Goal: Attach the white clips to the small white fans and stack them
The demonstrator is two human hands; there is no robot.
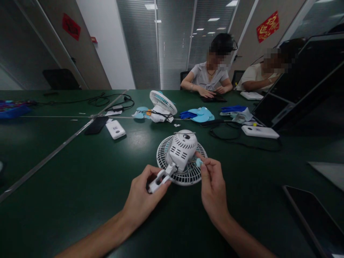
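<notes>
A white fan point(179, 150) lies grille-down on the dark green table, its slotted motor housing facing up. Its round grille point(189, 178) spreads flat beneath the housing. My left hand point(145, 190) is closed around the white bracket point(158, 181) that joins the housing's lower end. On the other side, my right hand point(213, 182) pinches a small light-blue knob-like piece point(199, 162) between thumb and fingers, close to the housing. A thin line runs from that piece toward the fan; I cannot make out what it is.
Beyond the fan stand a second white fan point(161, 107), light-blue fan blades point(203, 114) and blue gloves point(233, 109). White power banks point(115, 129) and black cables point(225, 132) lie around. A tablet point(311, 211) rests at right. Two people point(209, 77) sit across the table.
</notes>
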